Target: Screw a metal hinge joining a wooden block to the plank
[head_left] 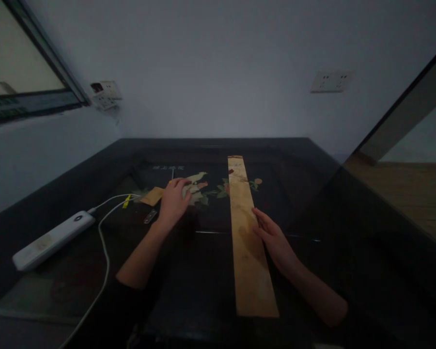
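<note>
A long, flat tan board (pixel 252 271) lies lengthwise on the dark table, with a small brown mark near its far end. My right hand (pixel 274 237) rests at the board's right edge, its fingers apart and their tips touching it. To the left, my left hand (pixel 175 198) is over the table beside a tan piece (pixel 153 196); a thin tool tip (pixel 173 173) shows just beyond its fingers. What those fingers hold, if anything, is hidden. A small metal piece (pixel 150 216) lies near the left wrist.
A white power bank or strip (pixel 54 240) with white cables (pixel 107 261) is at the left of the dark table (pixel 203 271). Yellow tape (pixel 126 201) marks one cable. Behind the table is a wall with sockets (pixel 332 81); a window is at upper left.
</note>
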A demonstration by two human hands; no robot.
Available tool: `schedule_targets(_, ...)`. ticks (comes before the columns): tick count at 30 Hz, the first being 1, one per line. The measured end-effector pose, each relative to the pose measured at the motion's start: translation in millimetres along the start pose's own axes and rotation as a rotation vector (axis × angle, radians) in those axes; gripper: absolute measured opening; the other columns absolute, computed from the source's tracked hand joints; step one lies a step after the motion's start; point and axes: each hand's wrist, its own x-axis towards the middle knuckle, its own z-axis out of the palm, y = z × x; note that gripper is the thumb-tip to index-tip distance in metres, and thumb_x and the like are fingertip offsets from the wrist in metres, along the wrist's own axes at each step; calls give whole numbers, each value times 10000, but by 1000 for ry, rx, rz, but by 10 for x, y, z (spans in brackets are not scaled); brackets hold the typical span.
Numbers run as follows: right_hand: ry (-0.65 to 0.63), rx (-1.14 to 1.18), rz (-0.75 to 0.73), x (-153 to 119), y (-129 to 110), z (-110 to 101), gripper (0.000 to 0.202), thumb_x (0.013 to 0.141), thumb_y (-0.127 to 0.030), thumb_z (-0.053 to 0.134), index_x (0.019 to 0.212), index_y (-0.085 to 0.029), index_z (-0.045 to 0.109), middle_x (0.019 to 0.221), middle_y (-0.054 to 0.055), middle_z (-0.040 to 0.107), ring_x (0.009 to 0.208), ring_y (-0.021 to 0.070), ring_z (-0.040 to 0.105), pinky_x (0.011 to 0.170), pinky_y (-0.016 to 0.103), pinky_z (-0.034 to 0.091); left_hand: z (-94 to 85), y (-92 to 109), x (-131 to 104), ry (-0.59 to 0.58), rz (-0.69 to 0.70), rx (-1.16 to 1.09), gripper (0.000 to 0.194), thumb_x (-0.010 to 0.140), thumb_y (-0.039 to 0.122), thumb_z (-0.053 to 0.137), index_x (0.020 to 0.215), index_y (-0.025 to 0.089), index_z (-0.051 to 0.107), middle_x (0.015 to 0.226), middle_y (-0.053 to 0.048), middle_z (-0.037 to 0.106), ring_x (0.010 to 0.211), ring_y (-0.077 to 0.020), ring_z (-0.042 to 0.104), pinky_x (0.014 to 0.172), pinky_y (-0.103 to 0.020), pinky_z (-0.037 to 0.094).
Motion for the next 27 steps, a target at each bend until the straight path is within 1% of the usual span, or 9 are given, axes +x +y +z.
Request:
schedule_targets(2,-2,-13,-2,-4,5,-3,595,741,-305,589,1321,-251,468,1487,45,363,1384,199,324,1168,410,232,-81,-271,123,-8,-109,112,340,850,236,460,1160,156,577,1222,-134,565,1175,-267,518,1030,-388,378)
schedule_targets(4,-2,-28,-3,-2,11,-11,591,746,-308,581,1323,-250,465,1490,46,357,1386,202,321,1171,415,223,-89,-471,203,-37,-202,180,350,859,283,452,1140,121,583,1174,-183,590,1117,-312,558,962,-430,419)
schedule_targets(6,-4,-43,-4,0,12,-20,582,753,-312,572,1322,-255,466,1488,43,362,1385,203,323,1173,417,218,-44,-590,256,-91,-280,224,377,864,364,451,1101,108,594,1087,-198,637,1047,-327,600,890,-431,453)
schedule_targets(9,-15,-68,-7,1,4,-28,578,766,-320,556,1331,-256,453,1484,44,369,1383,200,326,1170,418,228,41,-646,319,-166,-361,266,491,856,511,426,1075,105,594,1033,-211,669,993,-345,628,811,-420,477)
schedule_targets(13,-40,-100,-20,3,2,-32,585,769,-323,556,1338,-246,441,1492,55,353,1376,195,341,1159,410,260,86,-634,407,-254,-385,301,602,818,624,414,1039,102,616,1073,-241,662,999,-378,625,775,-418,483)
schedule_targets(17,-33,-139,-48,20,53,-42,591,763,-297,557,1337,-224,439,1511,66,311,1397,201,297,1177,428,210,80,-631,481,-321,-362,311,563,807,587,459,994,93,655,1063,-252,666,1006,-381,627,769,-405,484)
schedule_targets(21,-37,-163,-88,45,128,-60,624,749,-283,561,1354,-223,420,1521,67,286,1415,202,255,1183,432,189,55,-575,517,-346,-337,292,541,817,553,448,970,85,673,1035,-256,674,984,-384,635,743,-395,483)
schedule_targets(24,-34,-171,-116,64,150,-78,618,747,-271,566,1349,-243,427,1525,61,273,1418,204,246,1180,439,191,12,-401,518,-358,-274,237,487,845,507,419,927,110,689,1000,-209,697,961,-345,650,736,-349,475)
schedule_targets(27,-15,-169,-144,84,116,-101,609,746,-261,573,1340,-250,437,1530,54,258,1429,198,211,1185,434,171,-18,-72,482,-355,-167,152,474,863,501,384,937,142,685,996,-147,708,939,-292,658,715,-303,467)
